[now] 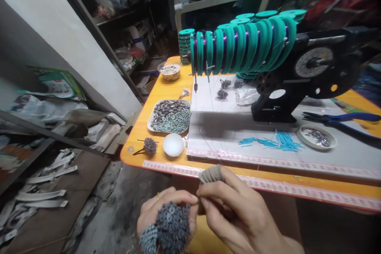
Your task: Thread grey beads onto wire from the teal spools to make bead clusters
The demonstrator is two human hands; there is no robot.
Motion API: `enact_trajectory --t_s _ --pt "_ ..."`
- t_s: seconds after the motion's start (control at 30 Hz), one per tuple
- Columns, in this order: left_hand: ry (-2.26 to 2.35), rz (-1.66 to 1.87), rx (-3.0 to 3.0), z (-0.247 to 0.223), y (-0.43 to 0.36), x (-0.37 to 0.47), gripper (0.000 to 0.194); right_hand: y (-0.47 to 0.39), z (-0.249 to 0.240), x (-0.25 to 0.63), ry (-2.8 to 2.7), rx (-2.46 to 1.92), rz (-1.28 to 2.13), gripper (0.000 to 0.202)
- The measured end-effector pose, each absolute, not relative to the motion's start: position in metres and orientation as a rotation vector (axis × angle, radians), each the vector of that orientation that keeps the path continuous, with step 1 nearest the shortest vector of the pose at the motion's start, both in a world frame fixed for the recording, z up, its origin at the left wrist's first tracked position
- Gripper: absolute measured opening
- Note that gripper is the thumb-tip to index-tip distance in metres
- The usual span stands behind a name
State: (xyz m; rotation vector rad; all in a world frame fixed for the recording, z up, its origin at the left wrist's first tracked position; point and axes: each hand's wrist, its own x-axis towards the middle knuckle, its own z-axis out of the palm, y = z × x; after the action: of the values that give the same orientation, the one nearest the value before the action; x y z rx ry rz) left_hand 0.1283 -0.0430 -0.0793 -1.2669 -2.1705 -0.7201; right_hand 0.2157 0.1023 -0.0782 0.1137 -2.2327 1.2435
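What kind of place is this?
Probably a small workshop for winding coils or other fine wire: a black machine carries a row of green discs, pliers lie beside it, and a tray holds many small parts.

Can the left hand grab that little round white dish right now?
Probably not: the left hand looks busy, holding a dark grey bunch. The way itself seems free, though: the white dish sits near the edge of the table, with nothing tall between.
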Motion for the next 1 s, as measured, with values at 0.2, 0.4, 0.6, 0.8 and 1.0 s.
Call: enact_trajectory --t_s 0.2,0.4,0.6,0.8,1.0 --pt "-2.147 -0.621 -1.228 -0.083 -0.042 0.127 0.009 0.1 -0.079 0.214 -2.235 0.063 1.23 0.023" --pt "-2.159 -0.526 -1.202 -0.078 -0.042 0.128 0.019 0.102 -0.079 0.215 -2.294 0.059 1.221 0.02" --pt "-2.19 -0.563 -1.216 -0.076 -0.04 0.127 0.018 0.103 -0.078 0.22 -2.364 0.012 1.064 0.032" --pt "-2.531 -0.934 -1.075 -0.079 -0.048 0.131 0.019 0.1 -0.085 0.225 -2.464 0.014 1.013 0.032" --pt "-2.695 -1.2 -0.586 -0.08 -0.068 0.142 0.026 0.096 -0.076 0.219 -2.537 0.248 0.978 0.036"
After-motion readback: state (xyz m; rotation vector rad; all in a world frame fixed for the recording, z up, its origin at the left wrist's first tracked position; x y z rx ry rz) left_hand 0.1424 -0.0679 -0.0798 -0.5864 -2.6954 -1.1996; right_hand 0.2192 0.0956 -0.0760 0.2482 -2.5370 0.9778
